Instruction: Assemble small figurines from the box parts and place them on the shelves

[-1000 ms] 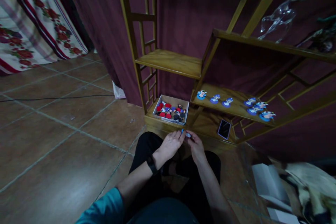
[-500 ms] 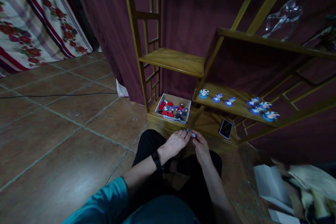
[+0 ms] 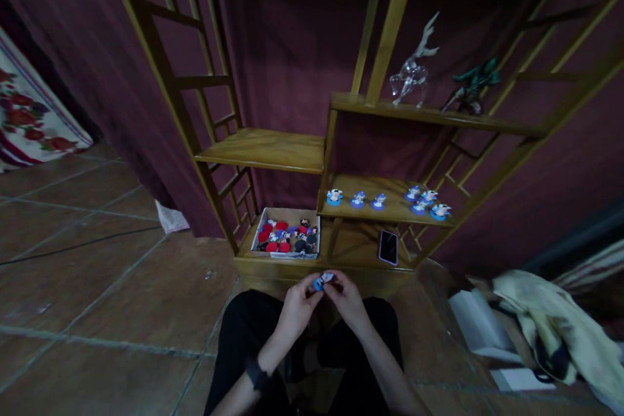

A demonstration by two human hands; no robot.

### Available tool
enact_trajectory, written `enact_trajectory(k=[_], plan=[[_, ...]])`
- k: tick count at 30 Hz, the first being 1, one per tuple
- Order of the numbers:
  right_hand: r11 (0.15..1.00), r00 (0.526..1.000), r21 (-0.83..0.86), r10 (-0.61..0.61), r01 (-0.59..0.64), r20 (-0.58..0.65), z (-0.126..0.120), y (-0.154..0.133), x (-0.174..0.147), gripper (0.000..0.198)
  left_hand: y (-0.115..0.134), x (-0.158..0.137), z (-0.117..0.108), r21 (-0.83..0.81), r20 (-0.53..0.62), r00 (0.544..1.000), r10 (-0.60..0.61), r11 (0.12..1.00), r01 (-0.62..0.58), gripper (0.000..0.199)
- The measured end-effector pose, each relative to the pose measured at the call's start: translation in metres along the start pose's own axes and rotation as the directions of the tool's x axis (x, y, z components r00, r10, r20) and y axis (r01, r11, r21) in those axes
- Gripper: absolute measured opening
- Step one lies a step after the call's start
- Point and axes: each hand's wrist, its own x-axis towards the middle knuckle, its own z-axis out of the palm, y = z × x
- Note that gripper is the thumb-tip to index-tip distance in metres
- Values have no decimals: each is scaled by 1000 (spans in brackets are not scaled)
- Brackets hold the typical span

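Note:
Between my two hands is a small blue-and-white figurine [image 3: 322, 281], held over my lap in front of the shelf unit. My left hand [image 3: 298, 302] pinches its left side, and my right hand [image 3: 345, 299] grips it from the right. Just beyond them, an open cardboard box [image 3: 260, 247] on the bottom board holds several small figurines with red, black and purple parts. On the shelf [image 3: 368, 211] to the right stand several figurines with blue or purple bases, such as a blue one [image 3: 334, 197] at its left end.
A phone [image 3: 389, 247] lies on the bottom board. Higher up stand a clear glass deer [image 3: 412, 78] and a dark green ornament [image 3: 472, 88]. A bare wooden shelf [image 3: 266, 148] is at left. White boxes [image 3: 482, 325] and a pale cloth [image 3: 546, 318] lie on the floor at right.
My view has turned to the right and up, so the deer and green ornament now show fully. The figurine, mostly covered by my fingers before, is now more visible between both hands.

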Motion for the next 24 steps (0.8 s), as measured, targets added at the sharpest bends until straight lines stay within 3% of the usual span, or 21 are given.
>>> enact_trajectory(k=[3,7,12,17,20,24], plan=[[994,999,-95,-49,48,-11,-1,-2,1,23,-3,1,3,-275,15,994,-108,955,108,35],[983,996,-157,-91,92,14,-3,-12,2,28,-1,0,6,-415,45,985,-168,894,171,36],[962,991,-242,-118,128,59,-7,-28,3,27,5,1,8,-417,39,979,-202,887,200,40],[964,990,-230,-115,131,83,-16,-37,10,25,7,0,6,-423,62,965,-253,870,255,67],[967,988,-207,-133,147,77,-30,-49,24,25,-2,-2,-1,-422,36,948,-316,855,301,75],[949,972,-217,-236,231,2,-61,-79,57,26,-30,-8,-21,-350,-55,933,-355,882,315,70]])
